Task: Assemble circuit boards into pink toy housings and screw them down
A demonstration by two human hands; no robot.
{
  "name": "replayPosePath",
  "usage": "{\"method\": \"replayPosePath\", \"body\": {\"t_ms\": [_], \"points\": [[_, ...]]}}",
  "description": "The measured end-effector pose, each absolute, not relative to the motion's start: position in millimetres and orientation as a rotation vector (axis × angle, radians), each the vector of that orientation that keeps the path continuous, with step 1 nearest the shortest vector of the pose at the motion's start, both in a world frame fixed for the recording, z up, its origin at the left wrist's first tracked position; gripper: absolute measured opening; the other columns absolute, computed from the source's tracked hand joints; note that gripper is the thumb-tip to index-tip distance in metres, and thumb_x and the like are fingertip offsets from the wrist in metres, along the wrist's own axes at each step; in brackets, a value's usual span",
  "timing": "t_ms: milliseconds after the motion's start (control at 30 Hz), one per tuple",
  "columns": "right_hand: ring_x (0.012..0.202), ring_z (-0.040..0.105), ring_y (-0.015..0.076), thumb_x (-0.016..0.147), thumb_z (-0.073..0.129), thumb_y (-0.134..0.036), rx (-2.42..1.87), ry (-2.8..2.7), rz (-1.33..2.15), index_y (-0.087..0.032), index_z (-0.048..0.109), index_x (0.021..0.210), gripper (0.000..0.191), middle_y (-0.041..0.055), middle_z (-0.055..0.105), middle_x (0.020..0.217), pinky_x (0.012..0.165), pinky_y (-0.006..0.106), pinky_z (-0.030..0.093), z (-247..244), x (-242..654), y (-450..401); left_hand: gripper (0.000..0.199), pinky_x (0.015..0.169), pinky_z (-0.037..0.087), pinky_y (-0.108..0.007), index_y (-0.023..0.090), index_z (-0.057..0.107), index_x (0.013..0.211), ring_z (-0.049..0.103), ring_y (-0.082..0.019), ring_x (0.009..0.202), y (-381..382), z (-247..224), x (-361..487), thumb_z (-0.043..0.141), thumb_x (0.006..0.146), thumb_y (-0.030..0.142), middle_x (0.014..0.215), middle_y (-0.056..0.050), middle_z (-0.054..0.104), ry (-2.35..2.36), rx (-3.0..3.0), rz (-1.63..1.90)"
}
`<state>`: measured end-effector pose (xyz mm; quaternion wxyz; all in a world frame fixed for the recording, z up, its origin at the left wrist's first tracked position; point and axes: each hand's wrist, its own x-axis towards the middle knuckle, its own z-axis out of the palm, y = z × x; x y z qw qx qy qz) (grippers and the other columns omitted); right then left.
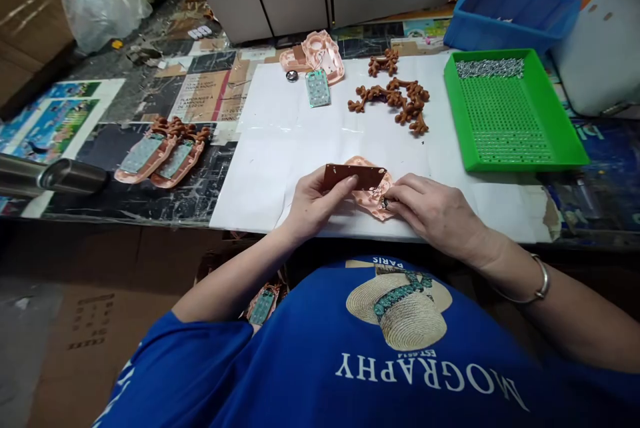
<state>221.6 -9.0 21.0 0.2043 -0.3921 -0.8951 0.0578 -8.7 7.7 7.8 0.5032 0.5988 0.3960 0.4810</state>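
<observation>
My left hand (317, 200) grips a brown circuit board (363, 177), thumb on its face, tilted up over a pale pink plastic shell half (367, 201). The shell lies on the white sheet in front of me, and thin wires show between it and the board. At the shell's right side, the fingers of my right hand (433, 211) are pinched together by a small dark part (385, 203). Whatever lies between those fingertips is mostly hidden. Farther back rest another pink shell (330, 61) with a green circuit board (318, 88) and a small round dark part (291, 76).
Brown bone-shaped pieces (400, 98) lie behind my hands. To the right stands a green tray (515, 165) with small metal screws (490, 69), a blue bin (510, 11) beyond it. At left are two part-assembled shells (165, 155) and metal cups (75, 176).
</observation>
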Motion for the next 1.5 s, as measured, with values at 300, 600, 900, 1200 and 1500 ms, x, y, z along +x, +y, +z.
{"method": "replayPosePath", "body": {"t_ms": [300,600,900,1200,1500], "points": [[0.086,0.064,0.0232,0.1,0.054,-0.021,-1.073,-2.479,0.351,-0.012,0.069,0.098,0.018,0.0095,0.065,0.094,0.076,0.037,0.054,15.5,224.8,2.6,0.025,0.086,0.058,-0.029,0.018,0.075,0.103,0.072,-0.016,0.091,3.9,5.5,-9.3,0.071,0.09,0.039,0.1,-0.004,0.079,1.038,1.471,1.125],[0.076,0.065,0.0163,0.097,0.06,-0.017,-1.035,-2.384,0.393,-0.016,0.071,0.096,0.011,0.0051,0.065,0.087,0.069,0.029,0.054,35.4,230.8,4.4,0.026,0.089,0.057,-0.03,0.017,0.074,0.107,0.072,-0.016,0.096,7.4,19.7,-8.5,0.063,0.095,0.037,0.103,-0.006,0.077,0.966,1.519,1.093],[0.095,0.066,0.0291,0.1,0.056,-0.037,-0.996,-2.289,-0.312,0.0,0.058,0.129,0.047,0.0218,0.066,0.11,0.079,0.04,0.058,33.9,195.0,-0.6,0.043,0.068,0.052,-0.025,0.014,0.072,0.087,0.065,-0.013,0.074,10.5,42.8,5.6,0.052,0.098,0.051,0.079,-0.004,0.072,0.94,1.646,0.994],[0.056,0.046,0.0123,0.092,0.061,-0.03,-1.282,-1.806,0.449,-0.02,0.05,0.069,0.028,-0.0027,0.049,0.061,0.052,0.028,0.037,19.1,222.8,6.0,0.027,0.084,0.053,-0.038,0.017,0.07,0.111,0.061,-0.022,0.094,19.9,13.0,-2.6,0.056,0.098,0.036,0.104,-0.011,0.071,0.697,2.743,0.905],[0.072,0.064,0.0163,0.081,0.075,-0.051,-1.239,-1.28,1.214,-0.021,0.069,0.093,0.034,0.002,0.071,0.085,0.064,0.03,0.056,8.8,234.2,13.8,0.028,0.075,0.047,-0.036,0.019,0.074,0.092,0.053,-0.02,0.082,12.1,-3.3,19.2,0.053,0.1,0.036,0.088,-0.008,0.067,0.943,2.907,0.847]]}}
